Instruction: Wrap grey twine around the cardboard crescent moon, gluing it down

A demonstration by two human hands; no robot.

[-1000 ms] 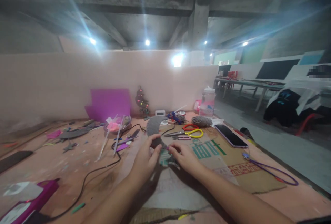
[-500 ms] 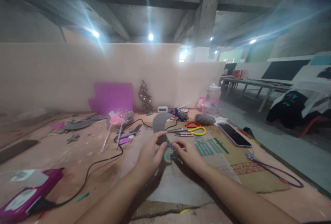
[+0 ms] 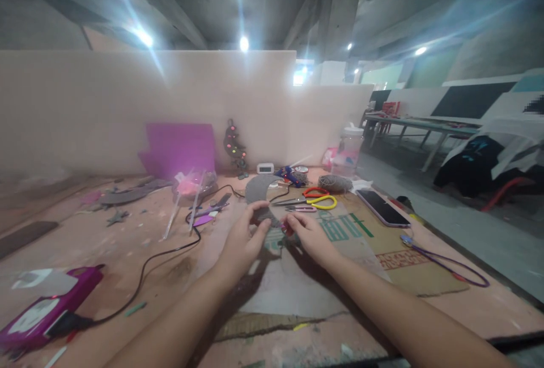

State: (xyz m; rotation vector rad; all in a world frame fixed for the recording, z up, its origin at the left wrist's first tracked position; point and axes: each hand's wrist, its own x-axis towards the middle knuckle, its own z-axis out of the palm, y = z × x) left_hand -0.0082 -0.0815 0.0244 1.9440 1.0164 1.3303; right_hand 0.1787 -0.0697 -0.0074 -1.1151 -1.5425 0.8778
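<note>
A grey felt-like crescent is held upright over the work sheet, its curve rising above my fingers. My left hand pinches its lower part between thumb and fingers. At the crescent's lower right tip, my right hand has its thumb and fingertips pressed together; whatever sits in that pinch is too small to make out. Some small dark bits dangle below the fingers, blurred. Just beyond the hands lie yellow-handled scissors, red-handled pliers or scissors and a small pink snipping tool.
Cardboard lies beneath a translucent sheet. A phone, grey yarn, a glue gun and a lidded jar are to the right. A magenta power strip with a black cord is left. A decorated crescent leans at the back.
The whole view has shifted slightly, with the table things appearing higher. My right hand has drawn its fingers in closer at the crescent's tip; my left hand keeps its hold.
</note>
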